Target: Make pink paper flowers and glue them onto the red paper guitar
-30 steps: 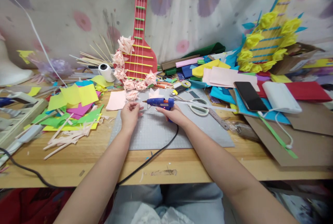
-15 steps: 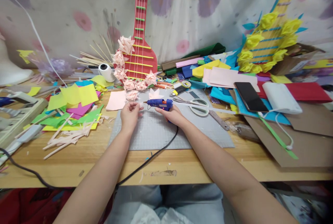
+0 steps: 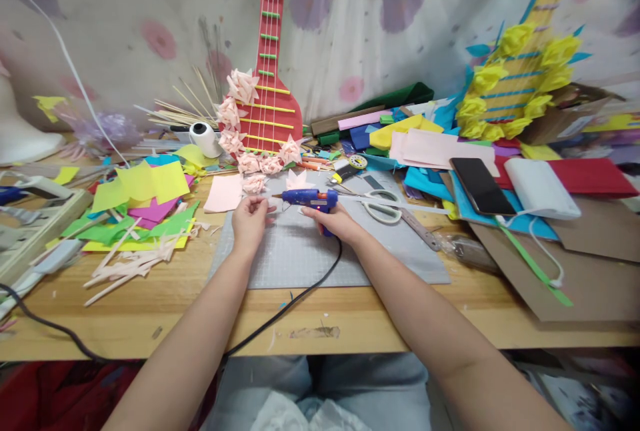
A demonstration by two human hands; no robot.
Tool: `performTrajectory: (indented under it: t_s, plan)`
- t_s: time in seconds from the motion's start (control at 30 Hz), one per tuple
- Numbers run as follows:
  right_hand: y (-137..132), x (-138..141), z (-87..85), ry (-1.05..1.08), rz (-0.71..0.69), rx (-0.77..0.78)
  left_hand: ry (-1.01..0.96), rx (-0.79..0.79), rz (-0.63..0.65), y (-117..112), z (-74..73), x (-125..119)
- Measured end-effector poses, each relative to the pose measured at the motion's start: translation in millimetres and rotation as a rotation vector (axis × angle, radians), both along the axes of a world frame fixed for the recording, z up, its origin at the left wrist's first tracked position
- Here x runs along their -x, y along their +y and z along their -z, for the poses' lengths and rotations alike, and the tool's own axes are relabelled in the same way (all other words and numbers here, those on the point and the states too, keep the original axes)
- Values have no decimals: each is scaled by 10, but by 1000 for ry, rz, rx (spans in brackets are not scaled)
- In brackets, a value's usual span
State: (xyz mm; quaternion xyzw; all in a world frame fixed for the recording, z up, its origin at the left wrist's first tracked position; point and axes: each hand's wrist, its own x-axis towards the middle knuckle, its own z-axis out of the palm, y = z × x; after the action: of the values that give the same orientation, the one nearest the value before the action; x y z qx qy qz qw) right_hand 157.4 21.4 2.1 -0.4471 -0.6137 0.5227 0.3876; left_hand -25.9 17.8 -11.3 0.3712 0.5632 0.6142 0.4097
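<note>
In my right hand point(image 3: 336, 223) is a blue hot glue gun point(image 3: 309, 199), held level with its nozzle pointing left. A long translucent glue stick point(image 3: 400, 203) runs out of its back. My left hand point(image 3: 253, 221) is just left of the nozzle, its thumb and fingertips pinched together. What they pinch is too small and hidden to make out. Both hands are above a grey cutting mat point(image 3: 285, 264). Past them are a pale pink paper flower point(image 3: 254, 183) and a pink petal piece point(image 3: 297, 180).
Behind stands a red paper guitar point(image 3: 273, 111) with pink flowers. Scissors point(image 3: 383, 207) and a metal ruler point(image 3: 420, 229) lie to the right, near a phone point(image 3: 481, 185). Coloured paper scraps point(image 3: 145, 197) cover the left side. The gun's black cord point(image 3: 285, 311) crosses the table's front edge.
The glue gun has shifted very slightly in my right hand, its body a little to the right. My left hand stays almost where it was.
</note>
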Motion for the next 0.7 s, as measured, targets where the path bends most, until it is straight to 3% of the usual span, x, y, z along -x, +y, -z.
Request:
performTrajectory:
  t_s: [0.23,0.4,0.7]
  plan:
    - [111,-145,-44,376,189,74,-28,21,-3,-8,-34,-6]
    - [192,-195,6,448,311,109,-61,19,21,4,-26,0]
    - [273,-255,61,473,342,101,-18,15,191,-20,-80,-24]
